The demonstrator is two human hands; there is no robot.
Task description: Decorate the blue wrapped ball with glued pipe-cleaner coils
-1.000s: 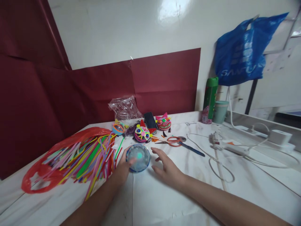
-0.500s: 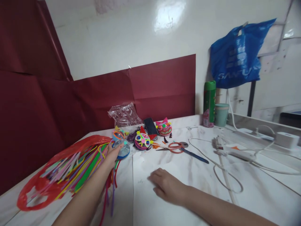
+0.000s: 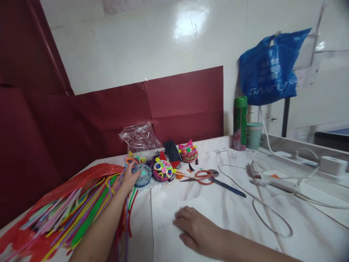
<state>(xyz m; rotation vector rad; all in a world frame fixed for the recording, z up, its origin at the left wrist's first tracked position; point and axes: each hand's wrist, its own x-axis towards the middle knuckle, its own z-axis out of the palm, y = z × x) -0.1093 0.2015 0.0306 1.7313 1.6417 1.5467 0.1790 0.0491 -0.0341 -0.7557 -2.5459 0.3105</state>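
Note:
My left hand (image 3: 131, 178) reaches to the craft pieces at the left middle of the table. Its thumb and curled fingers are at the near left edge of a round, pale piece with a blue rim (image 3: 143, 176); the fingertips are partly hidden. Just behind it lies an orange-and-blue piece (image 3: 132, 161). To the right is a round animal-face ornament with blue eyes (image 3: 163, 170). My right hand (image 3: 192, 227) rests over a white paper sheet (image 3: 166, 207), fingers loosely bent, thumb apart, holding nothing.
Colourful pipe cleaners (image 3: 89, 203) spill from a red plastic bag (image 3: 100, 169) at left. Orange-handled scissors (image 3: 203, 177), a dark-blue-handled tool (image 3: 229, 187), a phone (image 3: 172, 151) and a pink ornament (image 3: 188, 152) lie behind the paper. Cables and a power strip (image 3: 283, 185) spread at right.
The view has shifted slightly. My left hand stays at the blue-rimmed piece, which shows more of its round face now. My right hand stays over the paper.

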